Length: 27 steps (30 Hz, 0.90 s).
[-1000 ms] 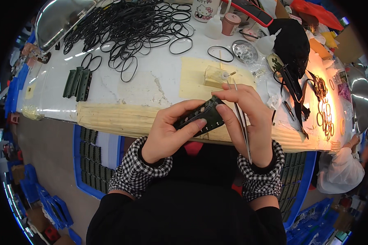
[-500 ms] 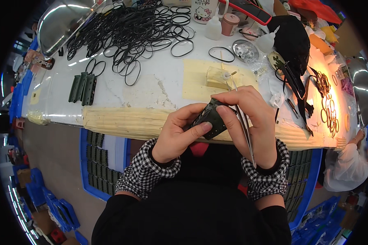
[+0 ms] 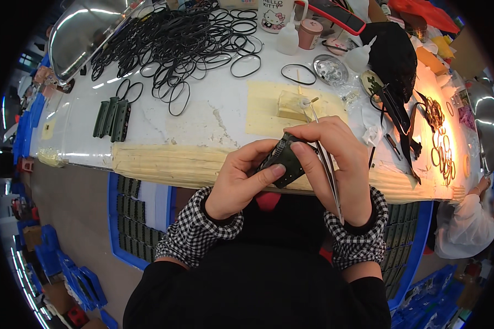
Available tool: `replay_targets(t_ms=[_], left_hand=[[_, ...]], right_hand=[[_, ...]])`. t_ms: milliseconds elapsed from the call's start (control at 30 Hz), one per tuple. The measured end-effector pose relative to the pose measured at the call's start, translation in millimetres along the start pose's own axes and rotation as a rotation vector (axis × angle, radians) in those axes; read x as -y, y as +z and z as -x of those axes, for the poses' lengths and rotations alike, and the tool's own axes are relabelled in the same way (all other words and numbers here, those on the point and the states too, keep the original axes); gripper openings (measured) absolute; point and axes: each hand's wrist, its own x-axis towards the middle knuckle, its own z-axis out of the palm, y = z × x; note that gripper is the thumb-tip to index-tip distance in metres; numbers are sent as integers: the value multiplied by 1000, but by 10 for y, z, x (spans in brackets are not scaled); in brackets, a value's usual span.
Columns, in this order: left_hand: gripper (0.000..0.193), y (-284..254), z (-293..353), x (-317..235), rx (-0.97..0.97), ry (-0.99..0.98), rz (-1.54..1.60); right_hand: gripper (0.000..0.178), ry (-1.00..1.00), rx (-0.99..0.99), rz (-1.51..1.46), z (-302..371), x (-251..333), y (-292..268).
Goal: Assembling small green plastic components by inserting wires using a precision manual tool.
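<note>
My left hand (image 3: 233, 181) is closed around a small dark green plastic housing (image 3: 292, 163), holding it tilted above the table's near edge. The thumb presses on its face, where small holes and a ribbed strip show. From the other side, the thumb and index finger of my right hand (image 3: 346, 164) also touch the housing. A pair of metal tweezers (image 3: 331, 183) is held in that same hand, its tips pointing away from me. Beyond the hands, a pale yellow block (image 3: 292, 106) sits on a yellow sheet (image 3: 258, 118). Several similar green housings (image 3: 112, 120) stand together at the left.
Black rubber rings (image 3: 175, 46) lie heaped at the back left, beside a clear curved cover (image 3: 79, 41). A squeeze bottle (image 3: 287, 39) and metal dish (image 3: 330, 70) stand at the back. Blue trays (image 3: 113, 219) hold green parts below the table. Another person's sleeve (image 3: 462, 227) shows at right.
</note>
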Motion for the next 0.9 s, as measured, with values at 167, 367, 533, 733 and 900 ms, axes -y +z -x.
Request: replay_targets(t_ms=[167, 367, 533, 733, 900], left_hand=[[35, -2, 3, -9, 2, -4, 10], [35, 10, 15, -5, -22, -14, 6], [36, 22, 14, 10, -33, -5, 4], [31, 51, 24, -21, -116, 70, -177], [29, 65, -47, -148, -230, 413, -763]], right_hand=[[18, 15, 1, -2, -5, 10, 9], [17, 26, -1, -11, -15, -1, 19], [16, 44, 2, -13, -9, -16, 33], [15, 46, 4, -22, -12, -39, 37], [12, 113, 63, -166, 31, -143, 33]])
